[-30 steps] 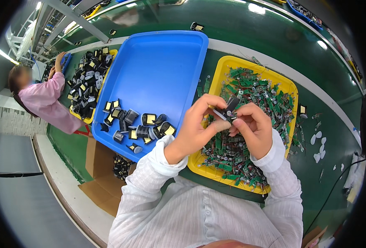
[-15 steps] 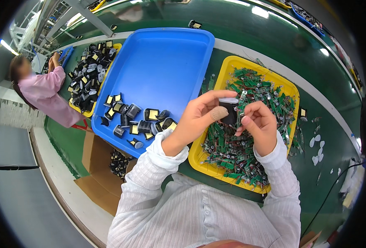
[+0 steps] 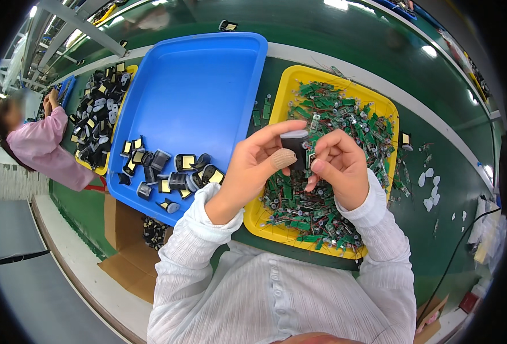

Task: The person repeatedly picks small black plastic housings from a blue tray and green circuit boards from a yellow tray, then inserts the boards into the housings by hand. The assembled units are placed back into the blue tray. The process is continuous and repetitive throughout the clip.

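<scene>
Between thumb and fingers, my left hand (image 3: 260,165) grips a black plastic housing (image 3: 295,150) with a grey rounded end; a bandage covers the thumb. My right hand (image 3: 339,166) pinches a slim green circuit board (image 3: 312,135) right beside the housing; whether the two touch is hard to tell. Both hands are above a yellow tray (image 3: 254,225) heaped with green circuit boards (image 3: 313,221) and thin wires. To the left, a blue tray (image 3: 199,74) carries several black housings (image 3: 178,181) with pale yellow squares, gathered in its near part.
Another yellow tray (image 3: 101,171) of black housings stands farther left, near a person in pink (image 3: 47,137). A cardboard box (image 3: 130,252) sits below the blue tray. White oval pieces (image 3: 431,189) and a black cable (image 3: 460,243) lie at the right.
The view has shifted, so the trays appear farther left and slightly higher. My right hand has brought the circuit board closer against the black housing, which is now more upright.
</scene>
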A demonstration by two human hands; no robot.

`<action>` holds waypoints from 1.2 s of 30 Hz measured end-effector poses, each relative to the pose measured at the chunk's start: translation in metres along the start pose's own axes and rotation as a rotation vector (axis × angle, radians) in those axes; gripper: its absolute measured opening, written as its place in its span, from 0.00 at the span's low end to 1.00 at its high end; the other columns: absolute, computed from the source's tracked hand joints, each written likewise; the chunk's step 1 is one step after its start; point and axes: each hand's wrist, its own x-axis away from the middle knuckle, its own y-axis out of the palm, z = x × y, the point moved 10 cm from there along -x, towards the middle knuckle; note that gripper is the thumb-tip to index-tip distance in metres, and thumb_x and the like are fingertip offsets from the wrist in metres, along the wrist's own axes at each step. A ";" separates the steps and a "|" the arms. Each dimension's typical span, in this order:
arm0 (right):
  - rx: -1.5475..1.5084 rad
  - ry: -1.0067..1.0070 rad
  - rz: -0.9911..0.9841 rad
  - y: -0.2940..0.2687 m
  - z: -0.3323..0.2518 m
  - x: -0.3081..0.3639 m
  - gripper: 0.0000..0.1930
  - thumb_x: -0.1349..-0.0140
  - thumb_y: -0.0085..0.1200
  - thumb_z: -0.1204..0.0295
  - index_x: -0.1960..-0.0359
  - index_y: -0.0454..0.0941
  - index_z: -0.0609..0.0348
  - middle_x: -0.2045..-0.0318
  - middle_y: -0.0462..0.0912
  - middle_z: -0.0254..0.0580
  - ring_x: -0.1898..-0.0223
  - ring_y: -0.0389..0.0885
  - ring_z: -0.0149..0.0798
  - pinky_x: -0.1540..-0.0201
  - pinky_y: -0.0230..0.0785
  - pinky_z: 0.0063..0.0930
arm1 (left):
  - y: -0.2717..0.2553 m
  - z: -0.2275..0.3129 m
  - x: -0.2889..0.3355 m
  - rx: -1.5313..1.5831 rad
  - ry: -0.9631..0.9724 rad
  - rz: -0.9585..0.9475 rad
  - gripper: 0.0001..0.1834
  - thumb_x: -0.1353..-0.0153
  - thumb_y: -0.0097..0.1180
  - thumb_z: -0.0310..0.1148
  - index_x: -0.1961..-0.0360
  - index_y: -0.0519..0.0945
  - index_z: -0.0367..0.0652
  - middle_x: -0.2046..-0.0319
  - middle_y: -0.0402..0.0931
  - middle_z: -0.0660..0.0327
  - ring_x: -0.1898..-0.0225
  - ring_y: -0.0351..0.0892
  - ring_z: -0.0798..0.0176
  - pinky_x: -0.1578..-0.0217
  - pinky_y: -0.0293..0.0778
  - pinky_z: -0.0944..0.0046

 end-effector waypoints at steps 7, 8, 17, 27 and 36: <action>0.033 0.039 0.005 0.000 0.001 0.000 0.09 0.45 0.54 0.80 0.64 0.68 0.63 0.75 0.74 0.36 0.75 0.75 0.27 0.74 0.74 0.20 | 0.002 0.002 0.002 0.006 0.004 -0.007 0.23 0.44 0.53 0.27 0.46 0.69 0.39 0.60 0.73 0.61 0.64 0.70 0.74 0.65 0.68 0.73; 0.046 0.030 0.002 0.000 0.000 0.000 0.09 0.46 0.54 0.80 0.65 0.68 0.63 0.76 0.74 0.36 0.75 0.75 0.27 0.74 0.74 0.20 | 0.002 0.003 0.002 0.004 0.016 -0.011 0.23 0.45 0.53 0.26 0.46 0.69 0.39 0.59 0.73 0.61 0.64 0.71 0.73 0.64 0.69 0.72; 0.127 0.042 -0.027 0.001 -0.001 -0.001 0.07 0.45 0.55 0.78 0.67 0.70 0.64 0.75 0.73 0.36 0.73 0.74 0.26 0.74 0.74 0.19 | 0.000 0.010 0.002 -0.169 0.166 0.019 0.22 0.48 0.55 0.23 0.49 0.72 0.38 0.59 0.75 0.58 0.64 0.73 0.70 0.62 0.70 0.69; 0.284 0.181 -0.067 -0.005 0.014 -0.001 0.08 0.43 0.52 0.72 0.68 0.71 0.65 0.75 0.72 0.35 0.81 0.71 0.24 0.81 0.66 0.16 | 0.005 0.032 0.005 -0.640 0.391 0.048 0.24 0.53 0.56 0.21 0.51 0.75 0.41 0.69 0.77 0.56 0.73 0.74 0.64 0.69 0.70 0.68; 0.382 0.003 0.069 -0.007 0.002 0.000 0.05 0.45 0.54 0.76 0.71 0.71 0.64 0.76 0.73 0.38 0.83 0.72 0.26 0.82 0.64 0.19 | 0.008 0.014 0.000 -0.330 0.216 -0.032 0.24 0.48 0.55 0.24 0.47 0.70 0.40 0.59 0.74 0.55 0.61 0.74 0.65 0.63 0.71 0.68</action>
